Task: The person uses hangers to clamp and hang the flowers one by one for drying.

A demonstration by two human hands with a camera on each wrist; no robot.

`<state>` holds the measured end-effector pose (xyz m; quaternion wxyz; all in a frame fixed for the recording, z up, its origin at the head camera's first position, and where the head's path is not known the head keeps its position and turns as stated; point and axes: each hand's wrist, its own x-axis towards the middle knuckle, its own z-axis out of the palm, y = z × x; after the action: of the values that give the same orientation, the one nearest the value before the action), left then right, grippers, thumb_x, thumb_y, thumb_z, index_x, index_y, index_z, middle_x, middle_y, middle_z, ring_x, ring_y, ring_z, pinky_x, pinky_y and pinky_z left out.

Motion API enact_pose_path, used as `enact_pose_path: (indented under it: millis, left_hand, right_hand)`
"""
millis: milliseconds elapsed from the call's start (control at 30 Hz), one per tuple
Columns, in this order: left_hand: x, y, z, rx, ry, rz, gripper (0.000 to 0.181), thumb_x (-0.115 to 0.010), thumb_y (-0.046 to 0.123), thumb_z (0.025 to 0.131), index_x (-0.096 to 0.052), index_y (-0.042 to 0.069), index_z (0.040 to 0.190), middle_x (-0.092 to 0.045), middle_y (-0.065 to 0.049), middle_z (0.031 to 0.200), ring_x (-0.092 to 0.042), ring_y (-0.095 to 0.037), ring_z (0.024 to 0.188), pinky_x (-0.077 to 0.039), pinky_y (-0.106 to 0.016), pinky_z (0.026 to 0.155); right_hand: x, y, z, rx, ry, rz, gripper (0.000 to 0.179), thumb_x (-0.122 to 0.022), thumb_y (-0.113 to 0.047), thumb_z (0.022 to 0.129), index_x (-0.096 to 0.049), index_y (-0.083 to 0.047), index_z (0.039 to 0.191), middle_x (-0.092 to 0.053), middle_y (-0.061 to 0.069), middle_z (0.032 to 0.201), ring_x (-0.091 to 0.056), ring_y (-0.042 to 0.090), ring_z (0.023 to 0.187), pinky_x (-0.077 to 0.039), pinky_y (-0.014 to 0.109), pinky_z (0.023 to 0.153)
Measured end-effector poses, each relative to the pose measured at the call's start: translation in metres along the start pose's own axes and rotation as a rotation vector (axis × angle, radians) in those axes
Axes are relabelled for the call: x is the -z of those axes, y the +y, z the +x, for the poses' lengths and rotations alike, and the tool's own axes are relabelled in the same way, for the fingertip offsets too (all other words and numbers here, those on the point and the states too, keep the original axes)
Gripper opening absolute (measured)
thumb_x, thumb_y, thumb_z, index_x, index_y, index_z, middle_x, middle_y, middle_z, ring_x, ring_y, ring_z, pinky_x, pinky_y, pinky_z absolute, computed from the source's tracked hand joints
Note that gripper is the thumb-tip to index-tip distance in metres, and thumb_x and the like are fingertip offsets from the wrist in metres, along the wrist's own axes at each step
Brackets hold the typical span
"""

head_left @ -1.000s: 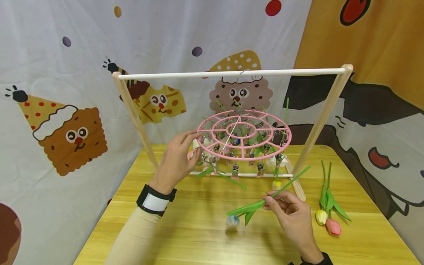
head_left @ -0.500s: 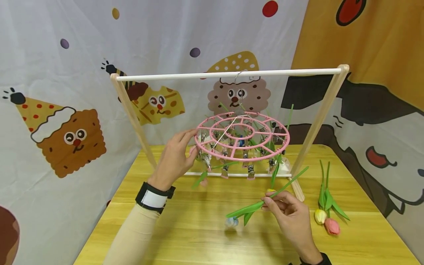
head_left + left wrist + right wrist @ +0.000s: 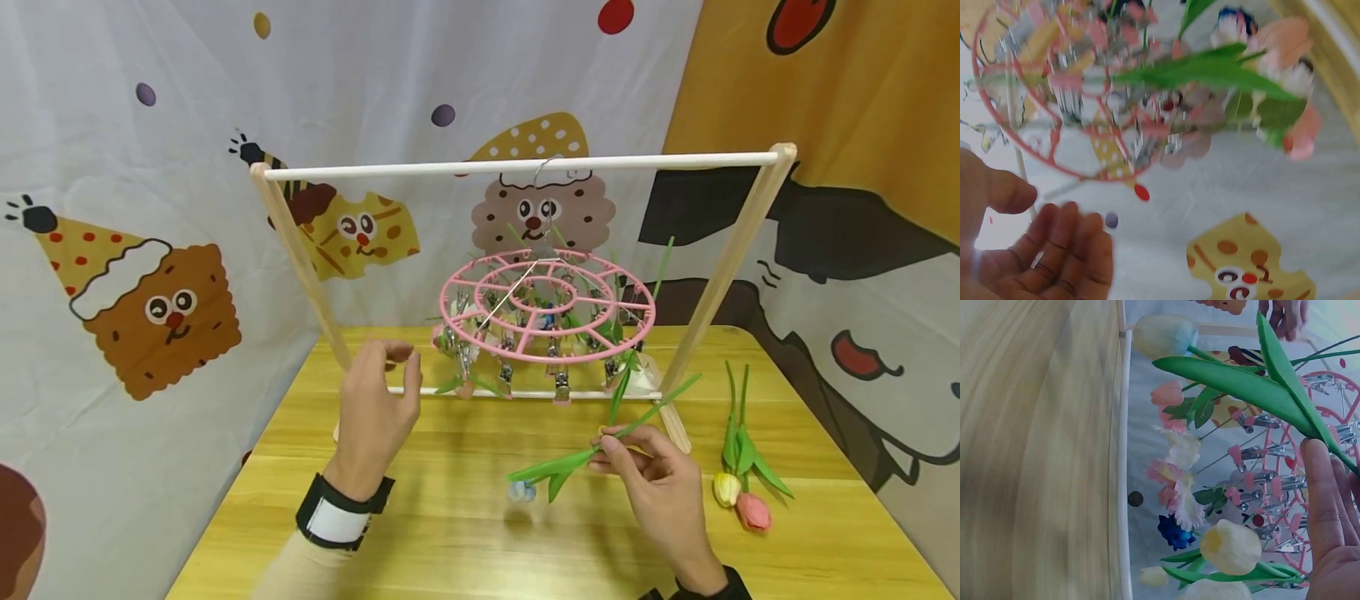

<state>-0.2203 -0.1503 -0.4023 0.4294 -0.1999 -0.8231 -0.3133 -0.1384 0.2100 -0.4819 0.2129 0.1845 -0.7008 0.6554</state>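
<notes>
My right hand pinches the green stem of an artificial tulip, its pale blue-white bloom pointing down and left over the table. The right wrist view has that bloom and its leaves close up, with the tulip's stem at the fingers. A round pink clip hanger hangs from a rack, with several metal clips below it. Artificial flowers hang upside down from some clips; a white tulip is among them. Left of the hanger, my left hand is held in the air, apart from it, holding nothing.
A yellow tulip and a pink tulip lie on the wooden table at the right. The rack's white top bar runs between wooden side posts. A patterned cloth hangs behind.
My left hand has let go of the hanger's rim and drawn back toward the lower left. The hanger turned a little beforehand. My right hand keeps the tulip almost in place.
</notes>
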Motion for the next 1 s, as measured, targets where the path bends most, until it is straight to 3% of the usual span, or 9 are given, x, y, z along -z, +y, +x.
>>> enact_pose_path:
  millis: [67, 133, 267, 433, 667, 733, 900, 1000]
  left_hand:
    - [-0.002, 0.008, -0.014, -0.032, 0.02, -0.023, 0.006, -0.08, 0.0, 0.105, -0.076, 0.001, 0.109, -0.079, -0.014, 0.098, -0.079, -0.027, 0.09, -0.071, -0.044, 0.077]
    - [-0.008, 0.018, -0.025, -0.069, -0.008, -0.071, 0.007, -0.081, -0.002, 0.104, -0.077, 0.003, 0.103, -0.08, -0.011, 0.092, -0.079, -0.021, 0.082, -0.07, -0.037, 0.071]
    - [-0.022, 0.041, -0.037, -0.078, -0.139, -0.174, 0.007, -0.08, 0.001, 0.108, -0.084, 0.001, 0.114, -0.089, -0.013, 0.105, -0.086, -0.02, 0.089, -0.073, -0.031, 0.079]
    - [-0.037, 0.06, -0.038, -0.09, -0.22, -0.192, 0.03, -0.077, 0.011, 0.113, -0.079, -0.006, 0.138, -0.085, -0.021, 0.133, -0.09, -0.028, 0.106, -0.074, -0.034, 0.09]
    - [-0.047, 0.072, -0.03, -0.044, -0.213, -0.223, 0.022, -0.075, 0.017, 0.116, -0.079, -0.002, 0.107, -0.074, -0.019, 0.153, -0.089, -0.032, 0.106, -0.074, -0.033, 0.086]
    - [-0.05, 0.074, -0.029, -0.044, -0.214, -0.231, 0.02, -0.074, 0.015, 0.116, -0.078, -0.004, 0.112, -0.074, -0.02, 0.154, -0.088, -0.028, 0.095, -0.071, -0.028, 0.078]
    - [-0.054, 0.077, -0.026, -0.057, -0.196, -0.234, 0.032, -0.069, 0.01, 0.118, -0.071, -0.009, 0.144, -0.085, -0.025, 0.128, -0.074, -0.02, 0.074, -0.062, -0.028, 0.064]
    - [-0.054, 0.079, -0.022, -0.021, -0.194, -0.255, 0.036, -0.067, 0.009, 0.119, -0.068, -0.008, 0.151, -0.086, -0.02, 0.111, -0.078, -0.021, 0.079, -0.066, -0.031, 0.068]
  right_hand:
    - [-0.003, -0.003, 0.0, 0.018, -0.002, 0.028, 0.017, -0.064, 0.013, 0.113, -0.07, 0.016, 0.128, -0.085, 0.0, 0.121, -0.088, 0.02, 0.097, -0.073, 0.039, 0.087]
    - [-0.006, -0.005, 0.001, 0.029, 0.006, 0.031, 0.017, -0.065, 0.012, 0.113, -0.07, 0.014, 0.13, -0.083, 0.0, 0.122, -0.088, 0.021, 0.098, -0.073, 0.04, 0.089]
    - [-0.012, -0.008, 0.005, 0.076, 0.029, -0.031, 0.022, -0.069, 0.013, 0.111, -0.071, 0.01, 0.132, -0.083, -0.001, 0.119, -0.086, 0.02, 0.097, -0.072, 0.037, 0.091]
    - [-0.018, -0.011, 0.009, 0.096, 0.048, -0.144, 0.024, -0.075, 0.012, 0.107, -0.075, 0.004, 0.13, -0.086, -0.004, 0.114, -0.084, 0.017, 0.098, -0.071, 0.035, 0.094]
    - [-0.024, -0.017, 0.018, 0.119, 0.003, -0.078, 0.015, -0.071, 0.011, 0.11, -0.075, 0.006, 0.123, -0.086, 0.003, 0.114, -0.086, 0.016, 0.097, -0.072, 0.038, 0.093]
    - [-0.025, -0.019, 0.021, 0.121, 0.0, -0.048, 0.013, -0.069, 0.012, 0.111, -0.074, 0.007, 0.122, -0.086, 0.005, 0.115, -0.087, 0.016, 0.095, -0.073, 0.039, 0.09]
    - [-0.03, -0.023, 0.024, 0.099, -0.004, -0.036, 0.016, -0.072, 0.012, 0.109, -0.074, 0.005, 0.123, -0.087, -0.004, 0.124, -0.089, 0.016, 0.092, -0.074, 0.04, 0.083]
    - [-0.033, -0.025, 0.026, 0.109, -0.009, -0.035, 0.02, -0.074, 0.014, 0.107, -0.074, 0.004, 0.124, -0.088, -0.001, 0.122, -0.089, 0.017, 0.09, -0.074, 0.04, 0.08]
